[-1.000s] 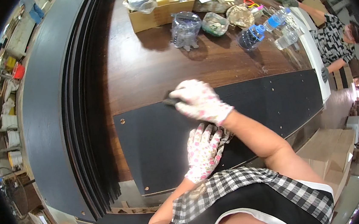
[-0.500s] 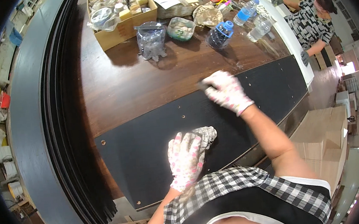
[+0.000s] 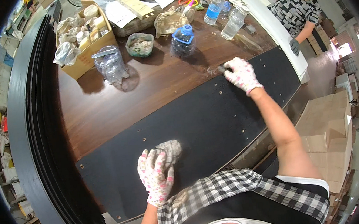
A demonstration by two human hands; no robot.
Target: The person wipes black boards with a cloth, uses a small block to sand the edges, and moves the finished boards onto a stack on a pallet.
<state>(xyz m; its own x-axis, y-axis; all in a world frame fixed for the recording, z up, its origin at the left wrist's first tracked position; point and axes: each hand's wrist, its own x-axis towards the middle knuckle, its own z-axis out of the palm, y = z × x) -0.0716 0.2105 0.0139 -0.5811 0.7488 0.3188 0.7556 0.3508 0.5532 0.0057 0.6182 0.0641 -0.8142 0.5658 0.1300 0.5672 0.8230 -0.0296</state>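
Both my hands wear white gloves with pink dots. My left hand closes round a crumpled grey rag, which rests on a long black panel with small holes. Farther off and to the right, my right hand is at the panel's far edge. Its fingers pinch a small dark piece, too small to name. The panel lies at a slant on a brown wooden tabletop.
Black boards stand in a row at left. Across the table are a cardboard box of containers, a blue-capped jug, a bowl, bottles and scissors. A co-worker is at far right, beyond a white board.
My right hand has moved to the right along the panel's far edge with the dark piece. The view has shifted, and my left hand with the rag appears farther left and nearer.
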